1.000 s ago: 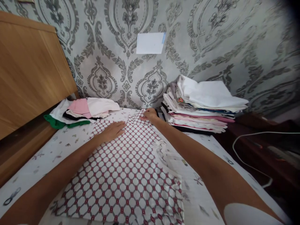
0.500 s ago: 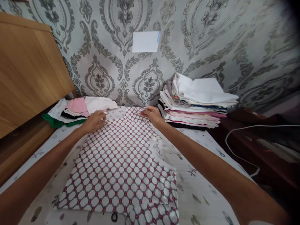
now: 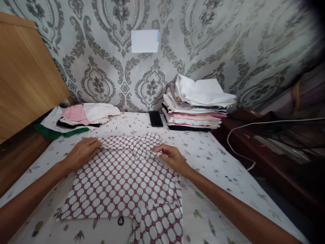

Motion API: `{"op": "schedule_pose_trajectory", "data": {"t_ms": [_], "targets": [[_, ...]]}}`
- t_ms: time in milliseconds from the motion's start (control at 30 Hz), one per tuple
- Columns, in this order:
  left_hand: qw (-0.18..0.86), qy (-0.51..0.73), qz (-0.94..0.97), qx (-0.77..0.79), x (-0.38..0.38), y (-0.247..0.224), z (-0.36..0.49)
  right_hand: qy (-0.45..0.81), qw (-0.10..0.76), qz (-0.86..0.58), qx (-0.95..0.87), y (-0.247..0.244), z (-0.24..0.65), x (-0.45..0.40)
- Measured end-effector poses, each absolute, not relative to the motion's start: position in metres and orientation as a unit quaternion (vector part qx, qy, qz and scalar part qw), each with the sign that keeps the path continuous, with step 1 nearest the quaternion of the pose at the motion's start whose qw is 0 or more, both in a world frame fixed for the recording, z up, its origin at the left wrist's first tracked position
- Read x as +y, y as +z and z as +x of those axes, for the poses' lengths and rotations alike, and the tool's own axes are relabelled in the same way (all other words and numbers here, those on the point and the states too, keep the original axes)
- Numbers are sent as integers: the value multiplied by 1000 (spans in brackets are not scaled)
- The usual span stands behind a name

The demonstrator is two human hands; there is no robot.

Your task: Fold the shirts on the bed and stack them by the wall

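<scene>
A white sleeveless garment with a grey lattice and red dots lies on the bed, its far part folded over toward me. At the left end of the fold, my left hand has its fingers closed on the cloth; its thumb is hidden. My right hand pinches the folded-over edge at the right between thumb and fingers. The lower right of the garment reaches the bottom of the view.
A tall stack of folded clothes stands by the patterned wall, with a black phone beside it. Several folded clothes lie at the left near a wooden cabinet. A white cable runs along the right over dark furniture.
Both hands have come toward me, bringing the garment's far end over onto itself. The phone, hidden before, now shows. The view has shifted slightly right.
</scene>
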State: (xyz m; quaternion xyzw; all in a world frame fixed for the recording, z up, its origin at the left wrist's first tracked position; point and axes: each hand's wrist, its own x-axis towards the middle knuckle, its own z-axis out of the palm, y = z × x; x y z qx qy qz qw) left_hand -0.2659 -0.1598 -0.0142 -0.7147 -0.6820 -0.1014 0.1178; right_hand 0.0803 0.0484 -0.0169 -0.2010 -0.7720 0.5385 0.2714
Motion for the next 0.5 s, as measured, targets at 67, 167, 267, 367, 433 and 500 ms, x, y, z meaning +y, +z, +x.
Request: {"op": "schedule_pose_trajectory", "data": {"t_ms": [67, 167, 267, 367, 433, 500], "targets": [[101, -109, -700, -699, -164, -8, -262, 580, 290, -224, -728, -14, 83, 43], [8, -122, -698, -706, -169, 1, -254, 631, 221, -254, -699, -10, 93, 38], [-91, -139, -681, -713, -169, 7, -252, 649, 127, -274, -698, -5, 101, 43], [-98, -183, -632, -747, -157, 7, -266, 586, 181, -346, -710, -1, 92, 66], [-46, -202, -599, -773, -144, 3, -281, 470, 198, -421, -750, 0, 77, 87], [6, -190, -578, -794, -131, -5, -295, 363, 170, -475, -783, -2, 57, 108]]}}
